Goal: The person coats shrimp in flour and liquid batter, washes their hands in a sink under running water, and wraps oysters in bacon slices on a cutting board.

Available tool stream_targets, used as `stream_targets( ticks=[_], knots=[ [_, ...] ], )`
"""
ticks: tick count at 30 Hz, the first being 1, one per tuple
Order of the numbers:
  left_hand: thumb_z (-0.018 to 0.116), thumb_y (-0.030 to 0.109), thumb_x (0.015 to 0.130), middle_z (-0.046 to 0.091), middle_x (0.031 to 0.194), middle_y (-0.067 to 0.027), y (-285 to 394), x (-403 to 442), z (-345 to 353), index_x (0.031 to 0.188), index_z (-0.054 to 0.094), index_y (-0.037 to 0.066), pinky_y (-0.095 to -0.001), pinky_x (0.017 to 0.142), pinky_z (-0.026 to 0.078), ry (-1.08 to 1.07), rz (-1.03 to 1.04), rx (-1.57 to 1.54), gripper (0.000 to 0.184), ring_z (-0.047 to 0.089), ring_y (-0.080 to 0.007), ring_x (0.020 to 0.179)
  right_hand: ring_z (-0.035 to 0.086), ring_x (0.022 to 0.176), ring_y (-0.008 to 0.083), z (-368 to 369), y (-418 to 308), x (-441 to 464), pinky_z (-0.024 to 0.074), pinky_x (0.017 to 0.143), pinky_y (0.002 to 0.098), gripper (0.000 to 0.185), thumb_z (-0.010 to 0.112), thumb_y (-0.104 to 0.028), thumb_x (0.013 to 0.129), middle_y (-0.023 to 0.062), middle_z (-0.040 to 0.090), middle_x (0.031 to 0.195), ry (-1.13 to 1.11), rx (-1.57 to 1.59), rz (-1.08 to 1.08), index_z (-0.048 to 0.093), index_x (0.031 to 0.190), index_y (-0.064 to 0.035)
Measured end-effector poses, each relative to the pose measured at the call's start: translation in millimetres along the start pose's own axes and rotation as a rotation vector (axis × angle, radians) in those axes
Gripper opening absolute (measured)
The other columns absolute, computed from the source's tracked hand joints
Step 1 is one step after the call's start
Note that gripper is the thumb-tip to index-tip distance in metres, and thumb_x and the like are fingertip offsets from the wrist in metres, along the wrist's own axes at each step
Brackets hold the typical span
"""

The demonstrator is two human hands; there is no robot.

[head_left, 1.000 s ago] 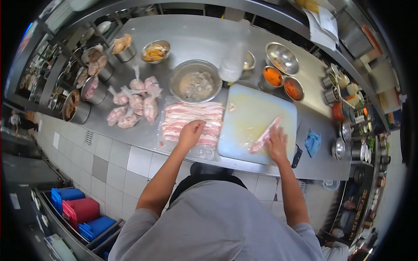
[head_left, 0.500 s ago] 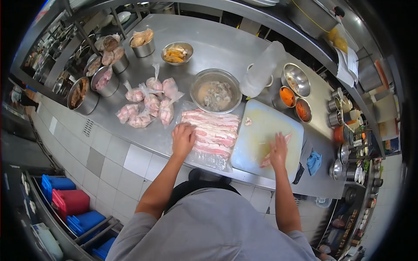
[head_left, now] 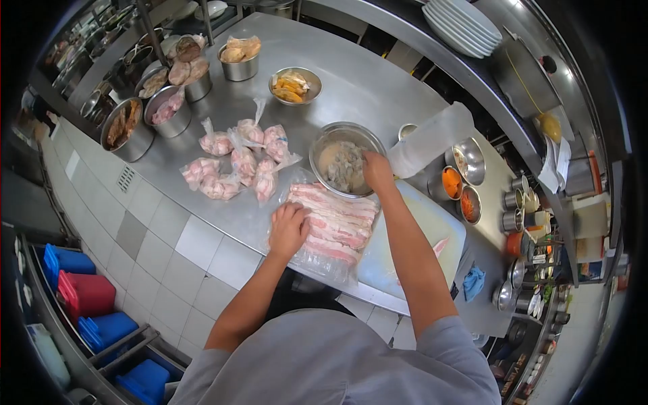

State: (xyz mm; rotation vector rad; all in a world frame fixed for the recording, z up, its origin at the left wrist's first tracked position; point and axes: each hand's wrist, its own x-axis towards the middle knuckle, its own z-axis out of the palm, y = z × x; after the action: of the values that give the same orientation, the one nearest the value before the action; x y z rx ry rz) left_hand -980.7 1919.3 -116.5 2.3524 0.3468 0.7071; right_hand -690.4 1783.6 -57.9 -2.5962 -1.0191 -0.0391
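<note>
My left hand (head_left: 289,231) lies with spread fingers on the left edge of a row of bacon strips (head_left: 334,219), which rest on a clear plastic sheet (head_left: 322,266). At the right rim of a metal bowl (head_left: 326,128), my right hand (head_left: 377,171) reaches in with curled fingers. Its fingertips are among grey, shrimp-like pieces (head_left: 345,162) in cloudy liquid; whatever they hold is hidden. Right of the bacon is a pale cutting board (head_left: 415,216), partly covered by my right forearm. A thin bacon strip (head_left: 441,247) lies on that board.
Tied plastic bags of pinkish meat (head_left: 244,162) sit left of the bowl. Metal pots of meat (head_left: 129,142) line the table's left end. Behind the board are a translucent plastic container (head_left: 432,138), carrot bowls (head_left: 451,182) and a blue cloth (head_left: 474,281). A shelf with plates (head_left: 459,27) overhangs.
My right hand has moved from the strip on the cutting board up and left into the metal bowl. My left hand stays at the bacon's left edge. The view has shifted slightly.
</note>
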Motion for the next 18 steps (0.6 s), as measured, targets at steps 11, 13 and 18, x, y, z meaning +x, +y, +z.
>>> stream_targets(
  ticks=[11, 13, 18],
  knots=[
    [0.071, 0.016, 0.086, 0.061, 0.117, -0.0078, -5, 2, -1, 0.111, 0.069, 0.013, -0.0487, 0.103, 0.039, -0.012, -0.017, 0.011, 0.025, 0.052, -0.0343, 0.123, 0.063, 0.116, 0.0352, 55, -3, 66, 0.0512, 0.099, 0.0469, 0.036, 0.057, -0.011, 0.087, 0.0163, 0.069, 0.121, -0.021, 0.055, 0.027, 0.072, 0.119, -0.014],
    [0.071, 0.016, 0.086, 0.061, 0.117, -0.0076, -4, 3, -3, 0.111, 0.069, 0.013, -0.0488, 0.103, 0.039, -0.02, -0.027, 0.005, 0.025, 0.052, -0.0343, 0.123, 0.064, 0.113, 0.0341, 61, -2, 68, 0.0521, 0.097, 0.0462, 0.034, 0.059, -0.011, 0.087, 0.0146, 0.07, 0.115, -0.088, -0.046, 0.009, 0.073, 0.117, -0.0178],
    [0.07, 0.016, 0.084, 0.06, 0.117, -0.0062, -5, 3, -4, 0.11, 0.068, 0.014, -0.0485, 0.103, 0.039, -0.014, -0.021, -0.009, 0.026, 0.052, -0.0322, 0.125, 0.067, 0.104, 0.0344, 66, -6, 67, 0.0542, 0.092, 0.0453, 0.03, 0.065, -0.012, 0.084, 0.0136, 0.07, 0.108, -0.105, -0.032, -0.058, 0.073, 0.113, -0.0177]
  ],
)
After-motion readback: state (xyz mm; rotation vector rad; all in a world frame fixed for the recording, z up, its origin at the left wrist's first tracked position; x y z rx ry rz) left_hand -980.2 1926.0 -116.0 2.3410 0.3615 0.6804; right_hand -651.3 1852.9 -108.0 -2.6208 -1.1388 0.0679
